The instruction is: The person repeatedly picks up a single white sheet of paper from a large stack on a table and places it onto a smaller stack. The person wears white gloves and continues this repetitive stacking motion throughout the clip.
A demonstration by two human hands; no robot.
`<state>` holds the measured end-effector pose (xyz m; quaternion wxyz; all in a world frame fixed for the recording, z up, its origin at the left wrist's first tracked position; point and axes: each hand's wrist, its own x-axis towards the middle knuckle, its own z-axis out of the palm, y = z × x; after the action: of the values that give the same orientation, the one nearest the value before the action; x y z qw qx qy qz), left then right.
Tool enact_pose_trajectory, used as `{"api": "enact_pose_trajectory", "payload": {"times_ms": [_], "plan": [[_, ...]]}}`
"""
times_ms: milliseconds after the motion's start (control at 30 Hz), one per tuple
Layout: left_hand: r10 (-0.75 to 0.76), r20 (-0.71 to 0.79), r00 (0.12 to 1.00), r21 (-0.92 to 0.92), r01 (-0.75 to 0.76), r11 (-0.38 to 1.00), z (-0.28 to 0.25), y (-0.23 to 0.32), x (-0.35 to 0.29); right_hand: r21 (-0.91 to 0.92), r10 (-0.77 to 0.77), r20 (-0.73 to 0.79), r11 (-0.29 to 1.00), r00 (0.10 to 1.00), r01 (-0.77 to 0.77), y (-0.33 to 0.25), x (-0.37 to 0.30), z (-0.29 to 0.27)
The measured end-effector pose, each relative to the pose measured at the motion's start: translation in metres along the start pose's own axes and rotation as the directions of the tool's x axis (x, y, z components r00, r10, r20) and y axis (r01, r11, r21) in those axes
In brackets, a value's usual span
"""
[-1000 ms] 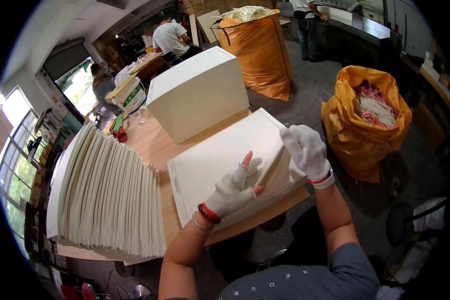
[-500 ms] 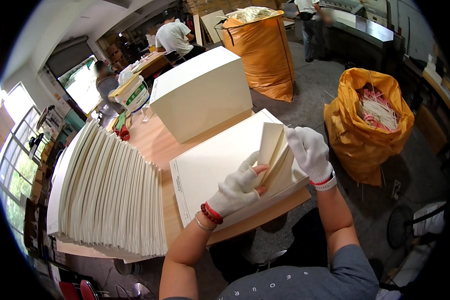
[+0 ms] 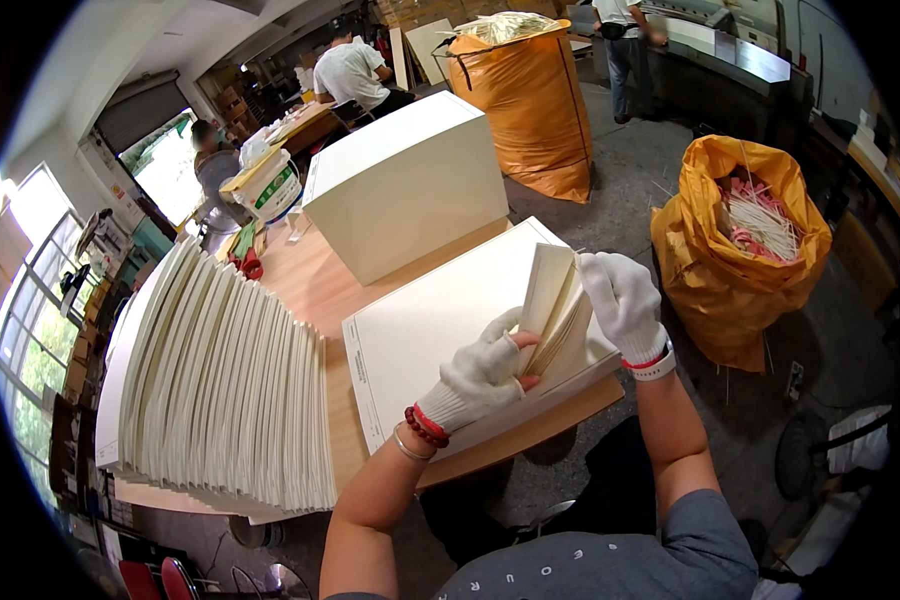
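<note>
My left hand [image 3: 483,378], in a white glove with bare fingertips, grips a bundle of cream paper sheets [image 3: 548,291]. The bundle stands tilted up over the right part of a low stack of large cream sheets [image 3: 440,315], its layers fanned apart. I cannot tell whether these layers are loose or belong to that stack. At the bundle's upper right edge is my right hand [image 3: 622,302], gloved in white, with fingers curled; its fingertips, and whatever they pinch, are hidden.
A long fanned row of cream sheets [image 3: 220,390] fills the table's left side. Behind the low stack stands a tall squared block of sheets [image 3: 410,200]. A white bucket [image 3: 270,190] is beyond it. Two orange sacks of paper strips [image 3: 735,290] [image 3: 525,110] stand on the floor. People work farther back.
The layers of the bundle have spread farther apart between my hands. Both hands keep nearly the same places, and the whole view has shifted slightly.
</note>
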<state>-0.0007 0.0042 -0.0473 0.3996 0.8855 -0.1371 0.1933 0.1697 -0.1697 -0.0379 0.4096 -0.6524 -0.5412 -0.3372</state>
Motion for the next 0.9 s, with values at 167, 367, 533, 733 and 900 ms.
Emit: {"api": "enact_pose_trajectory", "payload": {"times_ms": [167,367,533,733,900], "plan": [[-0.058,0.114,0.992,0.139,0.042,0.989,-0.002,0.004,0.001,-0.146,-0.095,-0.048,0.985,0.994,0.087,-0.002,0.002,-0.001],[-0.153,0.097,0.983,0.078,0.146,0.986,-0.005,0.016,0.003,-0.165,-0.082,-0.052,0.984,0.995,0.073,0.002,-0.001,0.003],[-0.093,0.036,0.995,-0.017,0.094,0.995,-0.001,0.011,0.004,-0.146,-0.107,-0.116,0.985,0.987,0.090,0.006,-0.004,0.007],[-0.071,0.032,0.997,0.028,0.070,0.997,-0.002,0.010,0.001,0.138,0.040,0.003,0.990,0.999,-0.040,0.001,-0.002,-0.005],[-0.043,0.063,0.997,0.380,0.016,0.925,0.000,0.012,0.010,0.214,0.044,-0.059,0.976,0.997,-0.030,0.006,-0.008,0.000]]}}
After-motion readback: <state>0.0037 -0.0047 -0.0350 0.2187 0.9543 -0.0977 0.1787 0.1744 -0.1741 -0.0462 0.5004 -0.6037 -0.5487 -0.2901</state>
